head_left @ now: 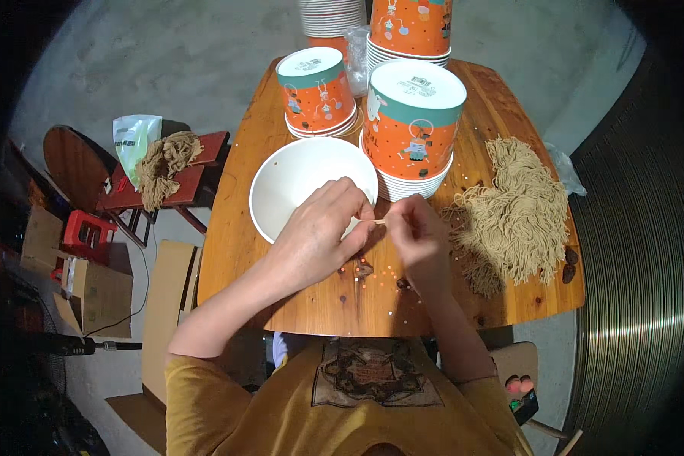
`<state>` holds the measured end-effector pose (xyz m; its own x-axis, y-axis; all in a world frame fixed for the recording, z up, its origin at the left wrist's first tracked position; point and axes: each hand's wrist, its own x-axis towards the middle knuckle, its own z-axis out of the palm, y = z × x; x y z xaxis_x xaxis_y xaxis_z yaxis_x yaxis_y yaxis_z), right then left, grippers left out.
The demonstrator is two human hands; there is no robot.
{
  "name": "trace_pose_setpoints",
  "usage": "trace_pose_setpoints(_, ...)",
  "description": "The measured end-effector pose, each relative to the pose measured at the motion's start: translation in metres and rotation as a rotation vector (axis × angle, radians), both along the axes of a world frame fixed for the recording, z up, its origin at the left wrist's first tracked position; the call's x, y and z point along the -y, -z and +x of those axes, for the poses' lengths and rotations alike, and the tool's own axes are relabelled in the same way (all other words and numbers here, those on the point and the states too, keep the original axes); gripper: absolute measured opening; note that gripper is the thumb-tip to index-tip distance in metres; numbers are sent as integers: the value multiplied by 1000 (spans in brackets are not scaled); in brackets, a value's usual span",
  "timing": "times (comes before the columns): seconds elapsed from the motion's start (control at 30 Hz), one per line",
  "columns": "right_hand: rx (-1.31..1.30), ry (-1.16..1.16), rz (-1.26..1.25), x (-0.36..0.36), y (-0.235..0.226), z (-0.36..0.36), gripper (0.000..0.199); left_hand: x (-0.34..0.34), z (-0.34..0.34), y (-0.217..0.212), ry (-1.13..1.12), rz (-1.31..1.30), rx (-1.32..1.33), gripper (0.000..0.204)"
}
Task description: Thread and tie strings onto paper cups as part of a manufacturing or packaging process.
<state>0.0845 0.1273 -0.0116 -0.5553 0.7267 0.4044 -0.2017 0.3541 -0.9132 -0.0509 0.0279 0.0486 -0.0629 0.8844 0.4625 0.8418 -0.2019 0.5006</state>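
Pinched fingers of my left hand [317, 224] and my right hand [418, 239] meet over the table, with a thin pale strand [380, 221] stretched between them. Its ends are hidden in my fingers, and my right hand is slightly blurred. Behind and under my left hand stands a white round tub [270, 186], open side up; its lower inside is partly covered by that hand. Small orange and white beads [366, 283] lie scattered on the wood just below my hands. To the right of my right hand spreads a heap of beige cords [520, 220].
Upside-down orange and green paper tubs [414, 137] stand stacked behind the bowl-like tub, with a shorter stack [315, 95] to their left. The wooden table [232, 251] has a curved edge. A red bench [194, 178] holds more cords; cardboard boxes [102, 292] sit at left.
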Motion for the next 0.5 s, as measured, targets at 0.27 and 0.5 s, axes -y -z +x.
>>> trace_pose_setpoints(0.27, -284, -187, -515, 5, -8, 5, 10, 2, 0, -1, -2, -14, -5, 12)
trace_pose_setpoints(0.5, -229, -113, -509, 2, -8, 4, 15, 2, -1, -1, -24, -70, 123, 11)
